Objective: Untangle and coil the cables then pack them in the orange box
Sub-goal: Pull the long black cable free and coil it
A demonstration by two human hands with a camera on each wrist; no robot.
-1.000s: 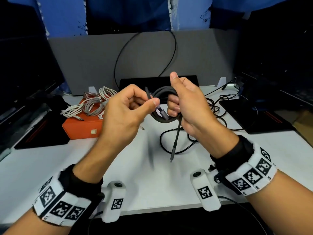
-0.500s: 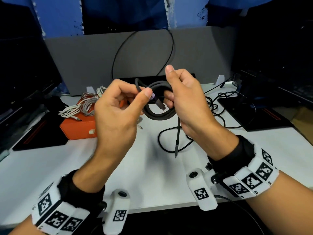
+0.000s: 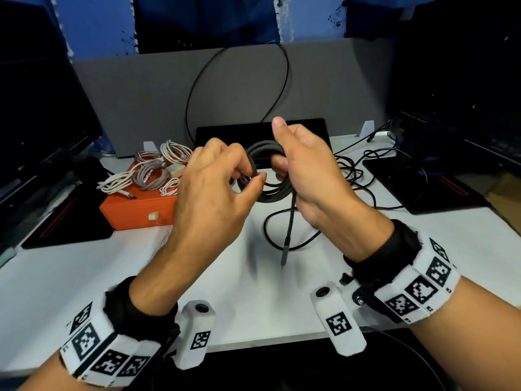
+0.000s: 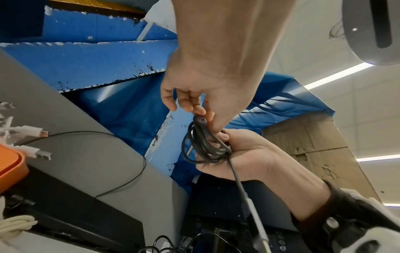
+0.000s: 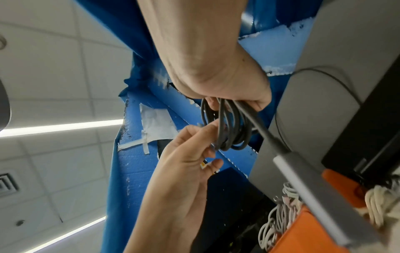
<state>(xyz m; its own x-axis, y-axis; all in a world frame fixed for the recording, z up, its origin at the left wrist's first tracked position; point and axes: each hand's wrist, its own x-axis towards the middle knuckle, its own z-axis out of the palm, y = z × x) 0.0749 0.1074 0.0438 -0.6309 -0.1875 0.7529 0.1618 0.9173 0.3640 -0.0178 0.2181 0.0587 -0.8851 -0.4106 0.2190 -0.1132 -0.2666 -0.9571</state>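
A dark grey cable (image 3: pixel 277 193) is wound into a coil and held above the table. My right hand (image 3: pixel 282 162) grips the coil (image 5: pixel 229 126) with fingers curled through it, thumb up. My left hand (image 3: pixel 253 177), knuckles up, pinches the cable's free end (image 4: pixel 200 119) against the coil's left side. The other end hangs below the right hand, ending in a slim plug (image 3: pixel 285 251). The orange box (image 3: pixel 138 211) stands shut at the left with several coiled white and grey cables (image 3: pixel 152 173) lying on its lid.
Loose black cables (image 3: pixel 353 176) lie tangled on the white table (image 3: pixel 141 263) behind and under my right hand. Black pads (image 3: pixel 423 190) flank the table on both sides. A grey partition (image 3: pixel 141 94) stands at the back.
My left hand has turned palm down and carried the cable's free end down against the coil's left side. The right hand keeps its grip on the coil.
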